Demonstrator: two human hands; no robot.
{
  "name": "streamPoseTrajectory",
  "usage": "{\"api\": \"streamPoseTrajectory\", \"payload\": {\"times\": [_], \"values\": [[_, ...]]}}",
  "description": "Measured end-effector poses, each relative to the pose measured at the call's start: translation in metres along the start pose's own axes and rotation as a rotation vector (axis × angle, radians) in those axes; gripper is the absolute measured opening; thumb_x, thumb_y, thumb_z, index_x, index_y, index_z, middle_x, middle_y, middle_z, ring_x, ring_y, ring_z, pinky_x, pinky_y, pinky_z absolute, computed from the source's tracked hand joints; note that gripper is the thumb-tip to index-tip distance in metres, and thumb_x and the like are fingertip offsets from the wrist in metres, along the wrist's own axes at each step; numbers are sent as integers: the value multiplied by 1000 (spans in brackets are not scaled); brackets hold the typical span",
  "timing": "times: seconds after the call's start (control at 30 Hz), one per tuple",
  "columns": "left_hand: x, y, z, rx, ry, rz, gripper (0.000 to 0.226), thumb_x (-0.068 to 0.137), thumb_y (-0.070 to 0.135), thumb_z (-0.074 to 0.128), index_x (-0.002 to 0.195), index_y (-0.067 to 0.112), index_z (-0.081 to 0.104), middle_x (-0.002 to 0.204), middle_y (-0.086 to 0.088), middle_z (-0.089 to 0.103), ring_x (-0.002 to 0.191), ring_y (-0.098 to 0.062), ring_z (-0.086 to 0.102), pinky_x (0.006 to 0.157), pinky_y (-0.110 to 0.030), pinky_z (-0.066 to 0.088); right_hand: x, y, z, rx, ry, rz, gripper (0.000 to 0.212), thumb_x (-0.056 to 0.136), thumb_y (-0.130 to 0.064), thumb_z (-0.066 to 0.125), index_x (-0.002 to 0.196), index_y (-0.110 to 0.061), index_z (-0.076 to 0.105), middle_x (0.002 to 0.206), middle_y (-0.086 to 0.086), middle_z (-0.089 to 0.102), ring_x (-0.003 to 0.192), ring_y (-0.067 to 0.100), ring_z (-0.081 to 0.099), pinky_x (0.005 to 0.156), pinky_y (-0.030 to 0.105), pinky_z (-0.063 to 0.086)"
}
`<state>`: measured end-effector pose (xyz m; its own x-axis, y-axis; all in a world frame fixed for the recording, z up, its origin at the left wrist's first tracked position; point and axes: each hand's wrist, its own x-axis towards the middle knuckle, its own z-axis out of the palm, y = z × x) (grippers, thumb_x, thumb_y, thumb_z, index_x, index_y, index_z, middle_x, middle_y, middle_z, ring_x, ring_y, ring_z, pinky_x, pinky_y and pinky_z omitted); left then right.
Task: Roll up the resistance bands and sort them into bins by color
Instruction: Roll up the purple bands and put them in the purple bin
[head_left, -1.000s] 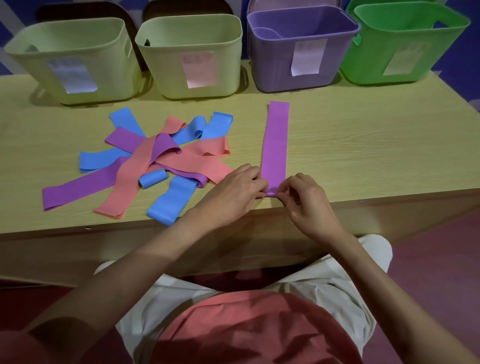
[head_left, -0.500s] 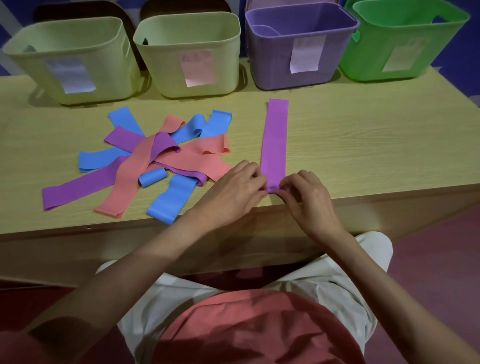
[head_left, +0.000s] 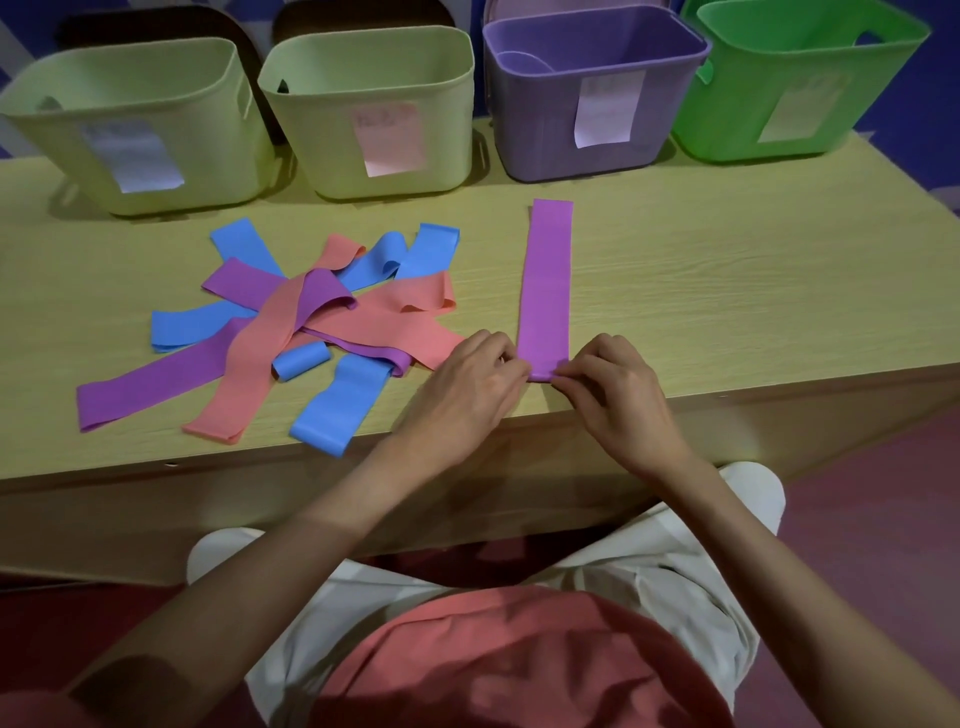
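A purple resistance band lies flat and straight on the wooden table, running away from me. Its near end is curled into a small roll. My left hand and my right hand pinch that rolled end from either side, close to the table's front edge. Left of my hands lies a loose pile of bands in blue, purple and salmon, crossing one another. A small rolled blue band sits within the pile.
Along the table's back stand a pale green bin with a bluish label, a second pale green bin with a pink label, a purple bin and a bright green bin. Dark chair backs stand behind.
The near end of the purple band has rolled a little farther away from me under my fingers. The pile and bins stay as they were.
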<state>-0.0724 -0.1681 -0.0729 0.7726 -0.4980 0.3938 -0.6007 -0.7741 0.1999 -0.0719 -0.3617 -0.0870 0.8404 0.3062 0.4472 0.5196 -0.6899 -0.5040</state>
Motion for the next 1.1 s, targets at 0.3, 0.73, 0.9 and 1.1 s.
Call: {"api": "streamPoseTrajectory", "payload": {"times": [0.3,0.73,0.9,1.1], "values": [[3,-5,-1,-56,-16,-29,7,90,13,65,92,7,63,89,-4,58,84,-19,50,72,-26,40,0,0,0,19,8,26,8,89,-12,67,86,-6,62,83,1,54,80,15,46,70,23,37],[8,-4,-2,-63,12,-38,22,89,13,65,110,4,62,92,-7,61,87,-21,52,74,-31,43,5,7,3,-86,26,-11,14,89,-17,67,91,-4,69,83,5,53,80,19,47,66,30,41],[12,-7,2,-45,8,-30,7,88,11,66,92,6,64,89,-6,57,84,-21,51,67,-35,47,7,5,2,-118,44,-27,15,90,-17,66,93,-4,72,82,6,53,78,22,48,60,34,43],[20,-10,3,-7,-26,-32,15,79,-4,72,91,6,70,87,-6,56,85,-21,51,64,-32,47,10,4,3,-160,38,-20,16,90,-17,66,97,-3,71,86,8,53,82,23,49,63,34,44]]}}
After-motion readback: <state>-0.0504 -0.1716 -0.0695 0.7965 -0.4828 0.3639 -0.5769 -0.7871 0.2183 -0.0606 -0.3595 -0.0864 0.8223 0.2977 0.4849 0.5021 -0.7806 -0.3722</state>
